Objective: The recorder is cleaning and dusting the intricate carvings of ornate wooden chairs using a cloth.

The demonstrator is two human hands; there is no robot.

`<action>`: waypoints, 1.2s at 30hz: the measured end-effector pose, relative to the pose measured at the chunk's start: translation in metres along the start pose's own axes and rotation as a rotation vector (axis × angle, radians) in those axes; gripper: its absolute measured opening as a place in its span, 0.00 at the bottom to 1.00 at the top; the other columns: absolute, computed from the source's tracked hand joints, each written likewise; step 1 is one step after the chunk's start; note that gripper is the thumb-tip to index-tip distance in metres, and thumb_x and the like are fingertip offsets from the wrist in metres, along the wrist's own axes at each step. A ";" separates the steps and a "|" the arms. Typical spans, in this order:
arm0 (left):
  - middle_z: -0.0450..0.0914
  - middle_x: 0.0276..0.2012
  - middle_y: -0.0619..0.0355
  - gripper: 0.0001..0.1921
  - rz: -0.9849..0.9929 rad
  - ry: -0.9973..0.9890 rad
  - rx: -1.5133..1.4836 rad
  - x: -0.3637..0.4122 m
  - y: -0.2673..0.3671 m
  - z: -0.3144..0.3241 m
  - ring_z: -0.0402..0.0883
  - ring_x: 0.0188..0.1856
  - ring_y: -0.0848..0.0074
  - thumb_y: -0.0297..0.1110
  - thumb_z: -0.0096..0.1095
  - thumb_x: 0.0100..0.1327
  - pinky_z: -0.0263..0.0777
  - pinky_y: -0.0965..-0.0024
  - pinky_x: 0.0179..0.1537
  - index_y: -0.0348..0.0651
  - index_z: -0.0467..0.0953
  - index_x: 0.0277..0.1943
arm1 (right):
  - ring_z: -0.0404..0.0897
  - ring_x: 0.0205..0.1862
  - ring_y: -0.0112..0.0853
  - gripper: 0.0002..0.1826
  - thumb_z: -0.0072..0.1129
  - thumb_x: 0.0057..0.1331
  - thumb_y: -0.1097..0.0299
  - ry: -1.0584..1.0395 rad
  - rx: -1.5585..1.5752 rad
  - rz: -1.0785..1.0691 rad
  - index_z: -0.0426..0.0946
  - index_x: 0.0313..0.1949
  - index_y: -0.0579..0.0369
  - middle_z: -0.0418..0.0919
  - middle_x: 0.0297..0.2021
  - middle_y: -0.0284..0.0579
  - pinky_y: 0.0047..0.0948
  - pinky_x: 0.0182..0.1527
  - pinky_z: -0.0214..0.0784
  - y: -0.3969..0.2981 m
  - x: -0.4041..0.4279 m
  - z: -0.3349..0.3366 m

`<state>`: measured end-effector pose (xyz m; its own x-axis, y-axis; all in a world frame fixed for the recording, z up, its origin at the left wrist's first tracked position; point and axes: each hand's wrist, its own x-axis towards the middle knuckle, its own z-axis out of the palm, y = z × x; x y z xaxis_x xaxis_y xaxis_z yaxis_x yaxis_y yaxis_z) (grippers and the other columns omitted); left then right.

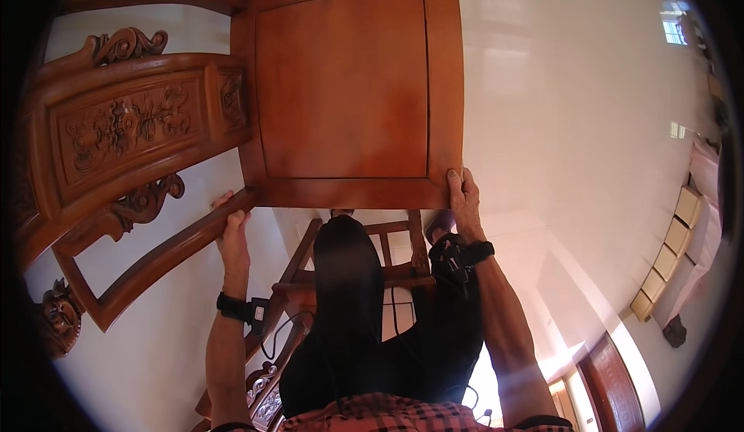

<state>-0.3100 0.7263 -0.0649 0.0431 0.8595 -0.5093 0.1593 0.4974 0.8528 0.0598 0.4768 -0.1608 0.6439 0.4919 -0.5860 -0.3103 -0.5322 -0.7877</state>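
Note:
A reddish-brown wooden chair fills the upper left, its flat panelled seat (343,89) facing me. From the seat's left side runs the backrest, with a relief-carved panel (128,121) and scrolled openwork. My left hand (233,237) is wrapped around the curved outer rail (180,246) of the backrest, close to where it meets the seat. At the seat's lower right corner, my right hand (465,202) grips the edge with the thumb on the top face. The chair's legs are hidden beneath the seat.
Below my arms stands more wooden furniture (401,281) of similar finish, partly hidden by my dark-trousered legs (349,292). A cabinet with pale drawer fronts (665,257) lines the far right. Glossy pale floor (558,112) extends rightward. A brown door (610,382) shows at lower right.

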 end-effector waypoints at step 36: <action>0.67 0.63 0.54 0.29 -0.209 -0.026 0.230 -0.021 0.020 0.007 0.64 0.64 0.68 0.41 0.58 0.68 0.61 0.54 0.64 0.44 0.62 0.68 | 0.71 0.60 0.48 0.30 0.53 0.72 0.50 0.004 -0.127 0.052 0.66 0.64 0.60 0.72 0.56 0.60 0.43 0.62 0.62 -0.026 0.017 -0.009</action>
<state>-0.3006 0.7176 -0.0375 0.0106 0.7368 -0.6760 0.3866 0.6205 0.6823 0.0854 0.4932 -0.1488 0.6317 0.4589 -0.6247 -0.2525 -0.6401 -0.7256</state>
